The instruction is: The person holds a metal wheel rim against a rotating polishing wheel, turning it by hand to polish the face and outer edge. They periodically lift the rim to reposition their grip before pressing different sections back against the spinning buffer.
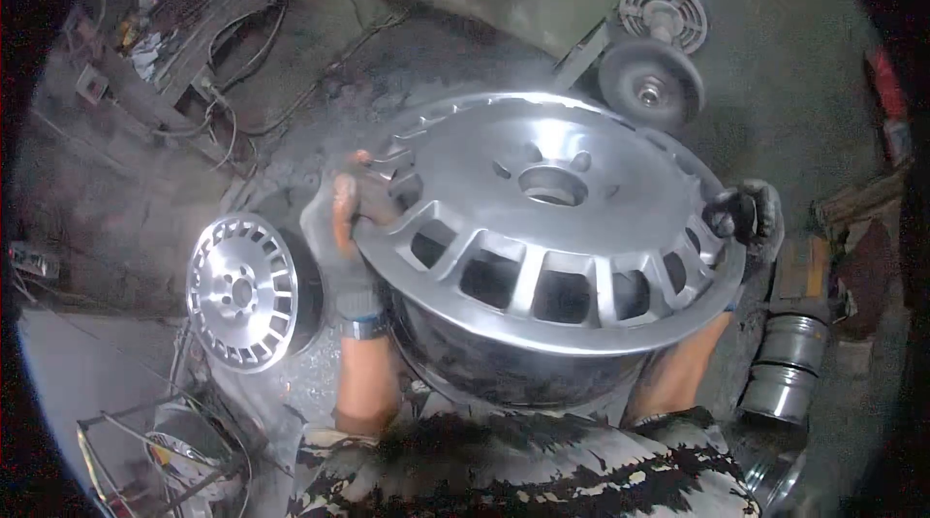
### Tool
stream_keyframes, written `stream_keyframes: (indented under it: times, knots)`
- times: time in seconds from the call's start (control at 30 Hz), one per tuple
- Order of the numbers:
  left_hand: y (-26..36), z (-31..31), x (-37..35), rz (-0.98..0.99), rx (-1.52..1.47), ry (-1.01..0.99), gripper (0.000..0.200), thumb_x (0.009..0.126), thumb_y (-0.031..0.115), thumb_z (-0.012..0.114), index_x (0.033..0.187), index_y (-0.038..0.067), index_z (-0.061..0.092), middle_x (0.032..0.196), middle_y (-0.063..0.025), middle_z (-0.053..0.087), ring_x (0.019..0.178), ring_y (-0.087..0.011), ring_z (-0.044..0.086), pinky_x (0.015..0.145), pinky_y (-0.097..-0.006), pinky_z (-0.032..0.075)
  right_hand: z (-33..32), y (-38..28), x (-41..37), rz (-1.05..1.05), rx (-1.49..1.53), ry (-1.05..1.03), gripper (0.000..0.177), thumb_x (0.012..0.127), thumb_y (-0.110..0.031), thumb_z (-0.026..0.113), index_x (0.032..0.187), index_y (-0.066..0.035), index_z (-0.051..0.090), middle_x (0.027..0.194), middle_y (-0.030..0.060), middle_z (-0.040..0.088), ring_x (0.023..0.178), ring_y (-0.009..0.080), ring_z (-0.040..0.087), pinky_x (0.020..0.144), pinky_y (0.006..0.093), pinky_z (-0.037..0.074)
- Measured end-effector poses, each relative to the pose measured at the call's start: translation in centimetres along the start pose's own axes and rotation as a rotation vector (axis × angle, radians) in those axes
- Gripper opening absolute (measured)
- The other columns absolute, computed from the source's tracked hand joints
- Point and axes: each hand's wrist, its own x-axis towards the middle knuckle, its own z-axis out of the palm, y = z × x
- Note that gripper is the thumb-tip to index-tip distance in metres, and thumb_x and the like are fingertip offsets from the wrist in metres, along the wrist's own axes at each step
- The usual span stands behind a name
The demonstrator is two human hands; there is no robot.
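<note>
A large silver wheel rim with slots round its edge fills the middle of the view, face up and tilted, close to my body. My left hand, in a worn grey glove, grips the rim's left edge, with bare fingertips showing orange. On the right edge, my right hand, in a dark and grey glove, is closed round the rim. Both bare forearms reach up beside the rim's dark barrel. Just beyond its far edge stands a round buffing wheel on a motor.
A smaller polished rim leans at the left. Metal cylinders stand at the lower right, near a brown box. Cables run along the upper left. A wire frame is at the lower left.
</note>
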Motion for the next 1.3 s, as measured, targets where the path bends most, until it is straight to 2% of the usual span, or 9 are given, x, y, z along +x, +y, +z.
stream_keyframes:
  times: [0.03,0.2,0.33,0.43,0.6,0.73,0.83,1.03,1.3]
  knots:
    - [-0.6,-0.3,0.8,0.107,-0.098,-0.120,0.040,0.100,0.024,0.048,0.082,-0.007,0.067,0.074,-0.0129,0.067,0.072,-0.0222,0.062,0.091,-0.0391,0.053,-0.6,-0.3,-0.1,0.065,0.077,0.049,0.030,0.095,-0.031,0.066,0.100,-0.001,0.068,0.087,0.0046,0.066,0.075,0.0153,0.063,0.068,0.0308,0.051]
    - [-0.5,0.1,0.5,0.019,-0.170,-0.087,0.037,0.102,0.020,0.048,0.091,-0.011,0.065,0.071,-0.0089,0.062,0.070,-0.0179,0.059,0.088,-0.0357,0.053,0.9,-1.7,-0.7,-0.273,-0.331,0.036,0.023,0.092,-0.024,0.067,0.096,-0.001,0.068,0.086,0.0072,0.064,0.077,0.0175,0.065,0.070,0.0328,0.052]
    - [1.1,1.5,-0.1,-0.178,-0.290,0.069,0.035,0.102,0.019,0.048,0.106,-0.014,0.060,0.079,-0.0086,0.059,0.070,-0.0150,0.055,0.084,-0.0276,0.050,0.6,-0.2,-0.1,-0.126,-0.204,0.024,0.014,0.091,-0.015,0.067,0.096,-0.001,0.068,0.087,0.0082,0.066,0.079,0.0181,0.065,0.071,0.0332,0.053]
    - [0.1,0.2,0.2,-0.031,-0.090,-0.073,0.035,0.103,0.019,0.049,0.110,-0.014,0.059,0.083,-0.0109,0.059,0.069,-0.0140,0.053,0.080,-0.0228,0.048,0.6,1.2,1.1,-0.145,-0.249,-0.010,0.011,0.091,-0.011,0.067,0.096,-0.001,0.068,0.088,0.0069,0.066,0.079,0.0165,0.065,0.071,0.0319,0.053]
    - [-1.7,-0.3,1.1,-0.030,-0.065,-0.055,0.031,0.105,0.015,0.045,0.101,-0.011,0.061,0.077,-0.0095,0.059,0.070,-0.0146,0.055,0.084,-0.0279,0.050,2.0,3.4,2.3,-0.126,-0.203,0.025,0.014,0.096,-0.015,0.067,0.098,-0.001,0.069,0.089,0.0054,0.067,0.079,0.0151,0.065,0.072,0.0308,0.053]
    - [-2.0,0.0,1.5,0.158,-0.027,-0.049,0.041,0.105,0.021,0.051,0.082,-0.008,0.068,0.073,-0.0127,0.069,0.069,-0.0196,0.064,0.103,-0.0449,0.050,2.1,3.9,2.7,-0.022,-0.162,-0.014,0.016,0.097,-0.016,0.066,0.099,-0.001,0.069,0.091,0.0051,0.069,0.080,0.0146,0.066,0.072,0.0307,0.053]
    - [-1.6,0.2,0.8,0.009,-0.030,0.057,0.038,0.103,0.021,0.054,0.087,-0.009,0.070,0.077,-0.0134,0.070,0.071,-0.0207,0.065,0.100,-0.0417,0.051,2.5,2.9,2.4,0.043,-0.061,-0.017,0.016,0.098,-0.016,0.064,0.100,-0.001,0.069,0.091,0.0057,0.070,0.079,0.0153,0.066,0.071,0.0305,0.054]
    - [-1.6,-0.3,0.3,0.177,0.027,-0.025,0.033,0.098,0.016,0.057,0.084,-0.010,0.070,0.079,-0.0153,0.070,0.078,-0.0227,0.066,0.101,-0.0418,0.050,2.1,3.9,2.5,0.068,0.124,-0.009,0.023,0.103,-0.021,0.056,0.104,-0.001,0.068,0.089,0.0096,0.071,0.076,0.0174,0.068,0.070,0.0297,0.055]
    - [-2.0,-0.4,0.2,0.078,-0.111,-0.013,0.035,0.098,0.020,0.059,0.080,-0.008,0.070,0.075,-0.0124,0.068,0.076,-0.0232,0.064,0.107,-0.0449,0.045,1.3,6.6,5.4,0.218,0.297,-0.191,0.028,0.102,-0.026,0.056,0.105,0.000,0.066,0.085,0.0092,0.070,0.071,0.0162,0.067,0.065,0.0272,0.055]
